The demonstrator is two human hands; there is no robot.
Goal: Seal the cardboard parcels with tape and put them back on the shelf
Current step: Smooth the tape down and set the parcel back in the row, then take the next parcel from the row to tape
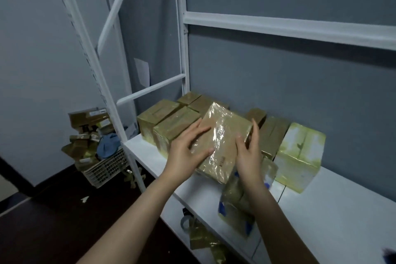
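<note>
Two hands on one taped cardboard parcel [225, 135], held tilted over middle of white shelf board [332, 216].

Left hand [188, 152]: fingers straight, spread, lying flat on parcel's left side.

Right hand [248, 154]: thumb on top face, fingers wrapped round right edge.

Behind parcel, seven taped boxes along wall:
- four in left cluster [171, 124]
- three in right group [297, 154]

One flat wrapped packet [237, 206] under right forearm. One tape roll [186, 223] on lower level. One white basket [107, 170] of cardboard scraps on floor, far left.
</note>
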